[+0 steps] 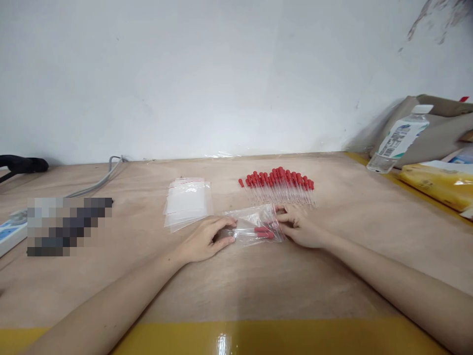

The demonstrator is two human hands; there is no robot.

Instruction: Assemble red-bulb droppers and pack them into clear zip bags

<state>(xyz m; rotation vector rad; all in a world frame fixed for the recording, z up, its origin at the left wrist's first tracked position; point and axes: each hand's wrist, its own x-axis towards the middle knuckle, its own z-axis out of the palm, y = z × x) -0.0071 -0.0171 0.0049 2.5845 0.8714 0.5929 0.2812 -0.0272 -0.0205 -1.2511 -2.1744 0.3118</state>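
A clear zip bag (248, 217) lies flat on the wooden table in front of me, its red-lined opening on the right. Inside it are glass droppers (264, 235) with red rubber bulbs, lying lengthwise with the bulbs toward the opening. My left hand (207, 239) grips the bag's closed left end between thumb and fingers. At the red seal, the fingers of my right hand (301, 228) are closed on the bag's edge; the fingertips are partly hidden. Just behind the bag lies a row of loose droppers (283, 182) with red bulbs. Flat zip bags (187, 199) are stacked behind my left hand.
At the right stand a plastic bottle (401, 138), leaning on a beige bag (443, 133), and a yellow package (436, 185). On the left are a power strip (13, 236), a grey cable (98, 185) and a pixelated dark object (68, 229). Yellow tape (258, 337) covers the front edge.
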